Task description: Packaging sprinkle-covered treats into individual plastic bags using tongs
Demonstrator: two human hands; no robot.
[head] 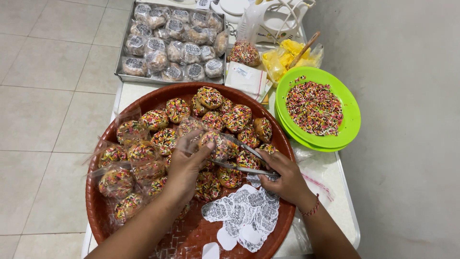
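A big round red-brown woven tray [158, 98] holds many sprinkle-covered round pastries. My left hand [187, 165] holds a clear plastic bag [191, 128] open at the tray's middle. My right hand [282, 177] grips metal tongs [244, 158], whose tips pinch one sprinkled pastry [218, 144] at the bag's mouth. Several bagged pastries [115, 180] lie on the tray's left side. Loose unbagged pastries [225, 112] are piled at the far side. A heap of black-and-white printed paper labels [244, 211] lies on the tray's near right part.
A green plate [352, 112] of coloured sprinkles sits to the right. A metal baking tray [122, 72] of wrapped, labelled pastries stands at the far end. Beside it are a bag of sprinkles [244, 52], yellow bags [287, 55] and a white appliance [278, 19]. Tiled floor lies left.
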